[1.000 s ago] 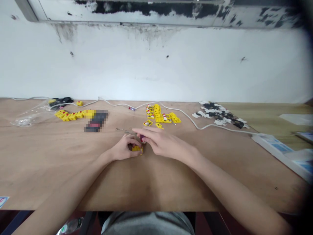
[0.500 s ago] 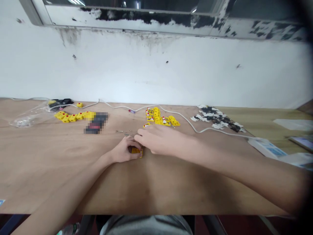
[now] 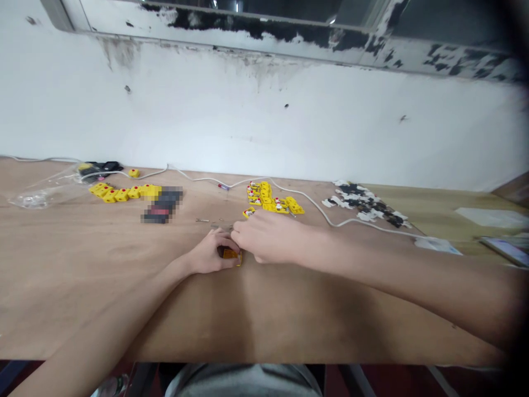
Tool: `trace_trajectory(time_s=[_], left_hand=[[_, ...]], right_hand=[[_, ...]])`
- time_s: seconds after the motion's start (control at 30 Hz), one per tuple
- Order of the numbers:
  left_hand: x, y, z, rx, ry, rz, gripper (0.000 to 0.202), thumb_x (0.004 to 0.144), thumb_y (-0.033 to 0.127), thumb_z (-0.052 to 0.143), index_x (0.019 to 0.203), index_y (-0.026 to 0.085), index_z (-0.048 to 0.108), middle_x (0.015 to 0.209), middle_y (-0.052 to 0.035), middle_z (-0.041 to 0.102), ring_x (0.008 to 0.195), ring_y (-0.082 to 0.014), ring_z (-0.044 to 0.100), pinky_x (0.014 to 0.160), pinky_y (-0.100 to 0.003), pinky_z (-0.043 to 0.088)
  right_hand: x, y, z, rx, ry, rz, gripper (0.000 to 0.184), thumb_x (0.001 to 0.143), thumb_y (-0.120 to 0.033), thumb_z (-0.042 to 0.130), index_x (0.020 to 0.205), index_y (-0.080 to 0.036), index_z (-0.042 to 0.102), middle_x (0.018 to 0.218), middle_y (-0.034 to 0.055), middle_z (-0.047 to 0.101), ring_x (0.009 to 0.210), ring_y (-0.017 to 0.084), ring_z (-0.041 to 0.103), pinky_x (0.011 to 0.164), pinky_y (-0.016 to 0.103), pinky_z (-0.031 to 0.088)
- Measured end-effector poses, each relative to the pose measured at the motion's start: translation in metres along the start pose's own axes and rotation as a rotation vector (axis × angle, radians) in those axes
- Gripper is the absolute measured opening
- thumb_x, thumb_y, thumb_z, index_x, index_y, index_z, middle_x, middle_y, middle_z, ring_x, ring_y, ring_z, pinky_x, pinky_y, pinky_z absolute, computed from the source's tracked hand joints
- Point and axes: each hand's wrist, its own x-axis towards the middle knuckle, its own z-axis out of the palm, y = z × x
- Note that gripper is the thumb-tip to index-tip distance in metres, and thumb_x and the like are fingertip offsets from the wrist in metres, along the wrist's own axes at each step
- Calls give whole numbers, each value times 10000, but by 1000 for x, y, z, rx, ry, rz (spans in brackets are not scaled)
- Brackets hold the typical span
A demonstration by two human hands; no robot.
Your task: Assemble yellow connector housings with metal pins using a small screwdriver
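Holding: the left hand (image 3: 208, 252) is curling around a small yellow plastic piece (image 3: 230, 253), which is sitting on the worktop (image 3: 82, 286), near the person and just left of middle. This grip is narrow and closed on the piece, and the fingers are hiding part of it.

Hovering: the right hand (image 3: 270, 237) is lying just right of the piece, with its right fingertips (image 3: 236, 234) curving toward the far side. Its grip is partly hidden, so I cannot tell whether it is open or holding anything.

Handling: the piece is looking light, stiff and probably not fragile. Its small size suggests taking it by the opposite edges.

Surrounding: small metal pins (image 3: 202, 220) are lying just far of the hands. Beyond them, a cluster of yellow red-dotted pieces (image 3: 268, 205) is sitting right of middle, and a row of yellow blocks (image 3: 122, 194) is stretching along the far left.

Containing: a crumpled clear plastic bag (image 3: 35, 199) is lying at the far left, with something pale gathering inside, too small to identify.

Trailing: a white cable (image 3: 198, 179) is running along the far edge, past a heap of black-and-white pieces (image 3: 363, 203) on the right.

Obscuring: a dark pixelated item (image 3: 161, 205) is sitting beside the yellow row, and its details are blurred.
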Motion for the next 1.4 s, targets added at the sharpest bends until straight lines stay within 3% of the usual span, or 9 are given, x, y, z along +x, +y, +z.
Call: trace_trajectory(time_s=[0.17,0.27,0.37,0.6,0.8,1.1,1.2,1.33,1.4], left_hand=[[-1,0,-1,19,-19,7,168,752,319,794,897,241,762,1006,-26,736,978,-217,622,971,-360,430],[-1,-1,-1,1,-6,12,171,745,313,796,887,226,758,1008,-39,734,976,-217,622,946,-344,445],[0,0,0,8,4,17,158,734,297,798,867,225,752,987,-33,733,963,-214,622,937,-339,447],[0,3,-2,31,-23,-8,163,738,304,802,882,239,761,973,-30,734,959,-219,621,960,-360,433],[0,3,-1,6,-11,17,190,738,268,793,924,240,762,1012,-17,741,980,-216,624,953,-346,425],[0,9,-6,38,-44,-15,147,784,321,771,904,236,761,997,-34,722,970,-214,612,956,-367,396],[-1,9,-7,17,-47,1,144,782,296,763,912,236,755,1033,-34,723,993,-215,612,964,-365,400],[-2,6,-5,-1,-27,23,146,752,220,752,897,229,738,1064,-29,728,1017,-219,618,961,-358,417],[-2,6,-5,3,-19,22,163,740,198,748,900,231,737,1065,-29,730,1011,-220,621,951,-359,422]], right_hand=[[-4,5,-1,134,-69,173,126,875,-198,604,941,-120,678,807,117,707,682,260,679,566,305,414],[-8,12,1,111,13,20,210,820,-84,629,1025,-121,653,900,101,712,745,236,682,600,289,414],[-5,14,3,79,43,-78,167,787,-37,636,916,-131,685,876,88,717,791,242,688,629,293,417],[4,9,-1,163,-35,168,212,887,-256,590,875,-104,738,798,158,729,670,280,688,530,314,398],[-2,5,-5,75,-20,-43,215,801,-81,642,1001,-115,715,871,121,741,793,277,709,621,309,445],[7,9,-5,469,-298,456,330,969,-268,451,932,-98,732,785,138,726,600,220,661,479,279,340],[-1,14,-1,379,-180,314,238,954,-283,523,1009,-126,693,869,115,723,651,214,669,491,269,331],[-8,16,4,140,21,-54,177,811,-59,639,955,-146,693,919,84,720,810,217,681,609,272,376],[-6,15,4,127,13,-77,177,769,-37,629,891,-140,707,859,82,722,766,217,678,592,276,370]])
